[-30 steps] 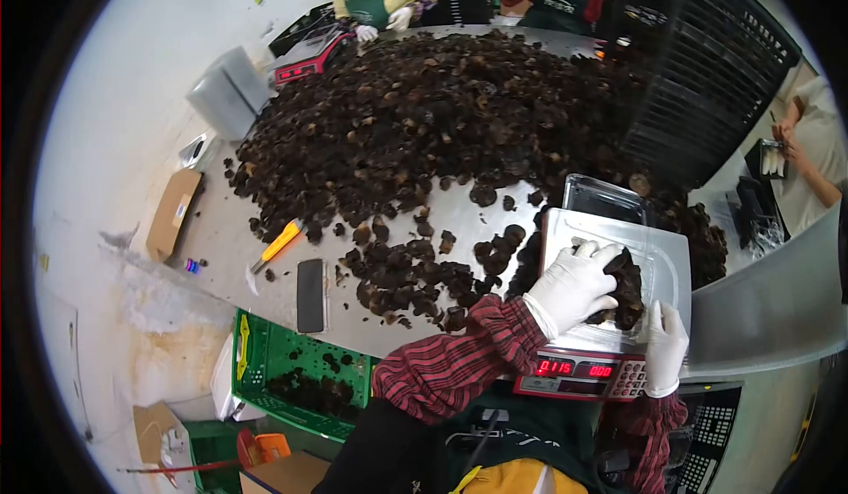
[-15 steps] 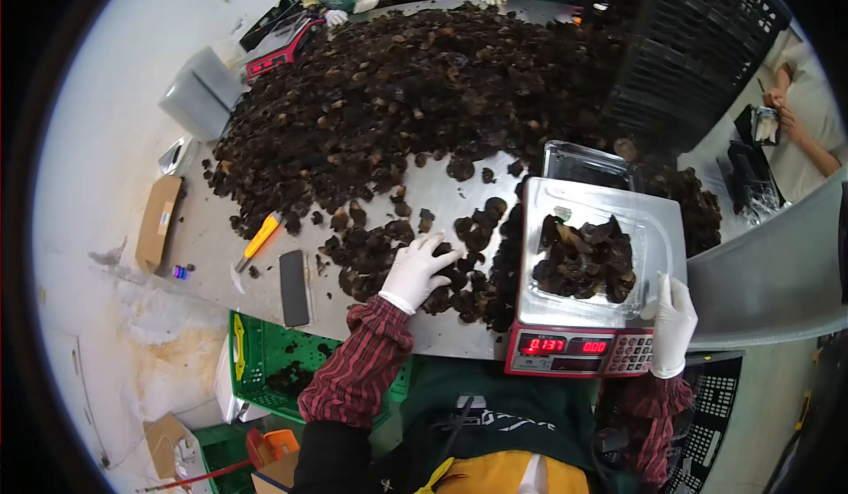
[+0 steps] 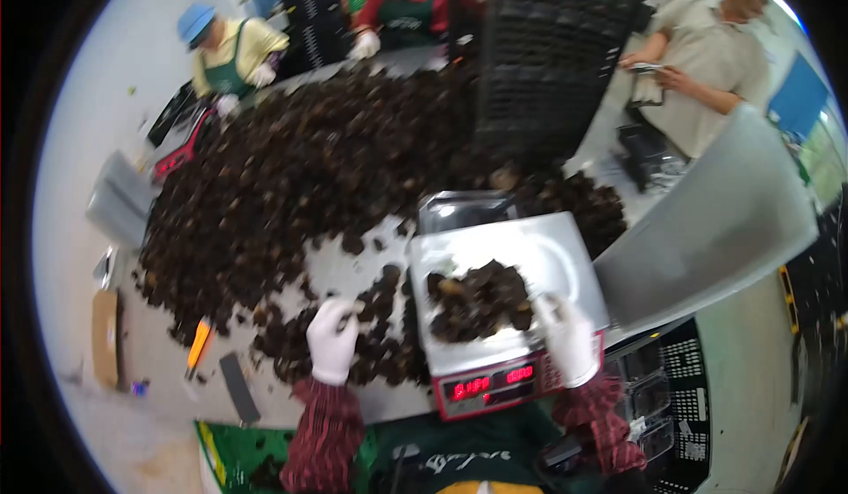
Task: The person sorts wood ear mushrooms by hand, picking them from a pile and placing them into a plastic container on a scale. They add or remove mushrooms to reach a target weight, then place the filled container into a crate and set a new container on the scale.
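My left hand [image 3: 334,339], in a white glove, hovers over loose dark wood ear mushrooms [image 3: 287,344]; its fingers are curled in a pinch, with a small dark piece seeming to show at the tips. On the steel plate of a red digital scale [image 3: 579,273] lies a clear plastic tray holding a heap of dark mushrooms [image 3: 484,304]. My gloved right hand [image 3: 567,339] is at the tray's right edge, its fingers closed on the rim, though blur softens the contact. The scale's red digits [image 3: 470,388] are smeared.
A large mushroom pile [image 3: 309,163] covers the table's far side. An orange-handled knife [image 3: 200,344] and a phone-like dark slab [image 3: 238,386] lie left. Behind the scale stand an empty clear tray [image 3: 466,211] and a black crate [image 3: 552,61]. Several people work around the table.
The view has tilted up and turned right, showing more of the people. My left hand has lifted off the mushrooms, fingers drawn together. My right hand has moved from beside the tray onto its edge.
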Tool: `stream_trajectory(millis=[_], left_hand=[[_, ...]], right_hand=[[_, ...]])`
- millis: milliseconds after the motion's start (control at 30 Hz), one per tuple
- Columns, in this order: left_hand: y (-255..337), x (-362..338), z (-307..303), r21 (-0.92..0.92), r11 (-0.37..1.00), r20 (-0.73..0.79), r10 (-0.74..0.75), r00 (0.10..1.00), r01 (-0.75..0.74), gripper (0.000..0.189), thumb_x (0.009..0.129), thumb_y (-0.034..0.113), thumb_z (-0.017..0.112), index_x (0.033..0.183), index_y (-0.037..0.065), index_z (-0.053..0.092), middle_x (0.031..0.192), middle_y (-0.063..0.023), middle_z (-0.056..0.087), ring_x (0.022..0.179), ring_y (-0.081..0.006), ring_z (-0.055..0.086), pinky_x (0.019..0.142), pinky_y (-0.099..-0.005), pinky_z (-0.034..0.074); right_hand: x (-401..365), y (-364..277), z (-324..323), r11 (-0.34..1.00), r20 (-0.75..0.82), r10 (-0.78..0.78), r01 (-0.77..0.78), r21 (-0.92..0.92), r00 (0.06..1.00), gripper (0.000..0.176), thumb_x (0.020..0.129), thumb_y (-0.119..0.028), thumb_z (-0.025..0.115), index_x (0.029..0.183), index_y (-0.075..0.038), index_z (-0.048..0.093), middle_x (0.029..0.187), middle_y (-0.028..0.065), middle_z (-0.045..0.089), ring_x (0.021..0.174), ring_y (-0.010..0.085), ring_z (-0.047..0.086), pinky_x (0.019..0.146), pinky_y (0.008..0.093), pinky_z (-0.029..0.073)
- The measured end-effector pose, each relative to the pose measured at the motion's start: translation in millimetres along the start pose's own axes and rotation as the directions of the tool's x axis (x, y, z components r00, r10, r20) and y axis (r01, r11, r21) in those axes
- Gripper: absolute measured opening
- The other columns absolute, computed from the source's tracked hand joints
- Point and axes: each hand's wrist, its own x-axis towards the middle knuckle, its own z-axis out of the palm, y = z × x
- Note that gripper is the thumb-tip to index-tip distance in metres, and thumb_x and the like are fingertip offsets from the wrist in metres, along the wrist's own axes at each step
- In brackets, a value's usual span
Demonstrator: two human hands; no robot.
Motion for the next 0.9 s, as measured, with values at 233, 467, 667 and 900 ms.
stream_trajectory(millis=[233, 467, 667, 900], left_hand=[[107.4, 20.4, 63.5, -0.068, 0.837, 0.183, 0.545, 0.818, -0.543, 0.030, 0.065, -0.005, 0.058, 0.090, 0.009, 0.065, 0.103, -0.0122, 0.062, 0.094, -0.0298, 0.058, 0.081, -0.0382, 0.047], [100.1, 27.0, 63.9, 0.044, 0.867, 0.066, 0.493, 0.868, -0.496, 0.028, 0.069, -0.002, 0.060, 0.095, 0.007, 0.068, 0.104, -0.0144, 0.062, 0.098, -0.0318, 0.059, 0.085, -0.0395, 0.047], [-42.4, 17.8, 16.4, 0.414, 0.890, 0.406, 0.006, 0.914, -0.190, 0.043, 0.073, 0.008, 0.067, 0.116, 0.011, 0.061, 0.128, -0.0188, 0.050, 0.112, -0.0363, 0.050, 0.095, -0.0410, 0.043], [-66.0, -6.4, -32.3, 0.243, 0.964, 0.225, -0.167, 0.960, 0.110, 0.041, 0.074, 0.008, 0.068, 0.115, 0.008, 0.061, 0.113, -0.0131, 0.060, 0.100, -0.0302, 0.060, 0.086, -0.0333, 0.048]], right_hand=[[4.2, -10.4, 9.3, 0.999, 0.017, 0.050, -0.050, 0.009, 0.999, 0.024, 0.090, -0.025, 0.057, 0.093, -0.002, 0.063, 0.080, 0.0200, 0.064, 0.074, 0.0365, 0.063, 0.066, 0.0416, 0.051], [4.1, -2.1, 4.0, 0.988, 0.075, 0.119, -0.125, 0.087, 0.990, 0.031, 0.091, -0.030, 0.057, 0.102, -0.002, 0.064, 0.087, 0.0185, 0.066, 0.081, 0.0328, 0.065, 0.072, 0.0375, 0.051], [1.3, 10.7, -4.5, 0.998, 0.167, 0.058, -0.058, -0.002, 0.984, 0.035, 0.088, -0.027, 0.060, 0.107, 0.002, 0.062, 0.097, 0.0225, 0.064, 0.090, 0.0345, 0.064, 0.079, 0.0381, 0.051], [2.8, 7.5, -11.2, 0.977, -0.053, 0.071, -0.059, 0.207, 0.996, 0.018, 0.092, -0.015, 0.059, 0.097, 0.001, 0.064, 0.070, 0.0028, 0.059, 0.052, 0.0072, 0.048, 0.053, 0.0228, 0.040]])
